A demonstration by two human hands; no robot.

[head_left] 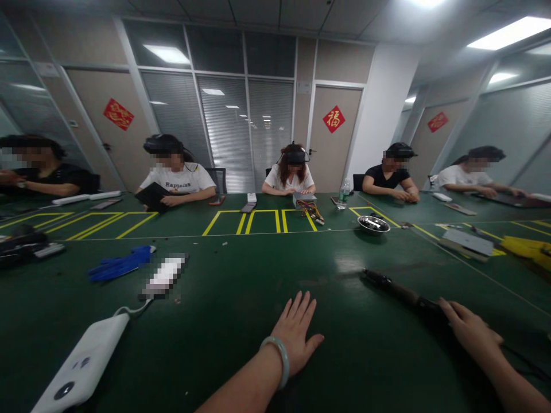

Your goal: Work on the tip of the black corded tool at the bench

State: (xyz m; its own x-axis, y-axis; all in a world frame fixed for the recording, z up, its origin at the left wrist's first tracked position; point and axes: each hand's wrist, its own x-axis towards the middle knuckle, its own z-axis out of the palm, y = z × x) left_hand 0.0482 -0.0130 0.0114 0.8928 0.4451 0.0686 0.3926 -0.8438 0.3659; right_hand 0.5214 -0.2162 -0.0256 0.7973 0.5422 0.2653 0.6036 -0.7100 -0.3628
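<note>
Lying flat on the green tabletop (215,269), the left hand (295,337) has its fingers spread wide. The right hand (472,331) grips a long dark tool (400,292) with its fingers

Glove (120,265) left, tool (403,294) right, bowl (373,231) behind, on table (228,281)

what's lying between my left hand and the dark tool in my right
In the head view, bare green tabletop separates your left hand from the tool.
</note>
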